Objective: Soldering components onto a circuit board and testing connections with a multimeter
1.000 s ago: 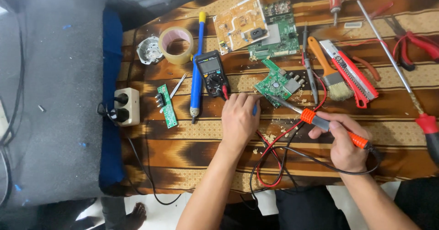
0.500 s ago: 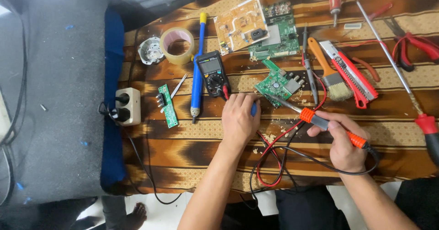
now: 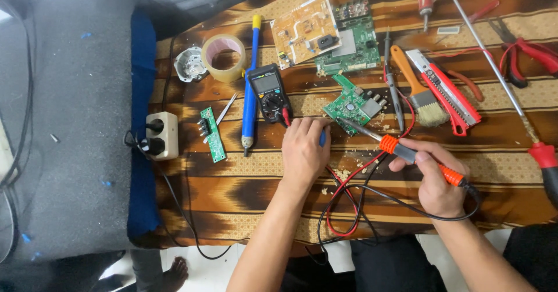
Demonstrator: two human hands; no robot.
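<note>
- A bench (image 3: 232, 199) draped in a brown patterned cloth, strewn with electronics tools, seen from above; a dark grey mat (image 3: 70, 152) lies along its left side.
- Nearest the camera, red and black leads (image 3: 343, 210) loop across the cloth between the forearms.
- The right hand (image 3: 433, 178) is closed around the orange handle of a soldering iron (image 3: 407, 152), its metal tip reaching up-left to the edge of a small green circuit board (image 3: 351, 103).
- The left hand (image 3: 305, 149) rests curled on the cloth just below that board, gripping a small blue item that is mostly hidden.
- Just left of it lie a black multimeter (image 3: 268, 91), a blue desoldering pump (image 3: 251, 88) and a narrow green board strip (image 3: 210, 134).
- A white power socket (image 3: 163, 135) sits at the mat's edge.
- Farther off: a tape roll (image 3: 224, 56), two larger circuit boards (image 3: 325, 33), a brush (image 3: 418, 88), a red utility knife (image 3: 447, 91) and red-handled pliers (image 3: 523, 51).
</note>
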